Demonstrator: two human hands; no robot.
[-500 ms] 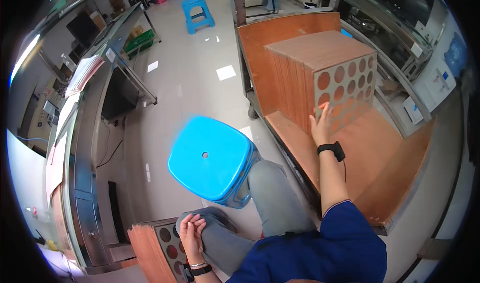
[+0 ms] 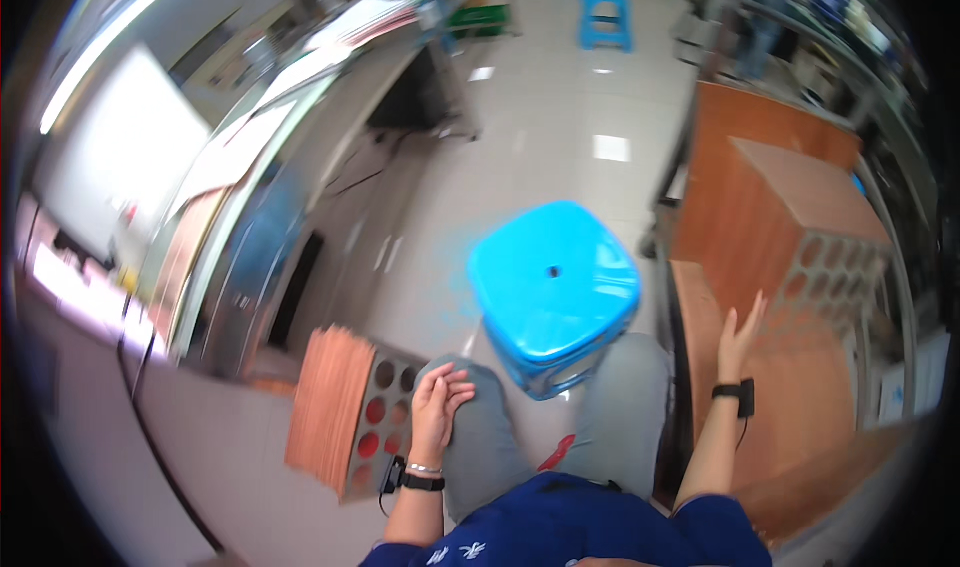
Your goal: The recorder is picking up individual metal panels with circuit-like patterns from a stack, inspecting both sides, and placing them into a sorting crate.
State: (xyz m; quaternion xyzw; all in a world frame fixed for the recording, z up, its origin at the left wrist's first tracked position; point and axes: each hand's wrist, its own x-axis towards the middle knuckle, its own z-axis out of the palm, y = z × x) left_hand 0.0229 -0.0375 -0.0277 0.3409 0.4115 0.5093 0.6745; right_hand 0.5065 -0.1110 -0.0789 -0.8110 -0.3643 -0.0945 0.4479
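My right hand [image 2: 738,345] is empty, with its fingers stretched out and apart. It is close to the near lower corner of a tall stack of brown boards [image 2: 765,222], whose end face shows rows of round holes. Whether the fingertips touch that stack I cannot tell. By my left knee, my left hand [image 2: 438,407] holds nothing, its fingers loosely bent. Just left of it, a smaller stack of brown boards [image 2: 332,402] stands low down, with dark and red circles on its side. A blue plastic stool [image 2: 550,287] stands in front of my knees.
The larger stack sits in a brown wooden-walled cart [image 2: 715,167] on my right. A long workbench [image 2: 330,157] with papers [image 2: 360,25] runs along the left. Farther off are another blue stool [image 2: 606,17] and a green bin [image 2: 478,21].
My view has turned to the left, so the stool and cart appear farther right. My right hand has drawn back a little from the holed face. My left hand stays by the knee.
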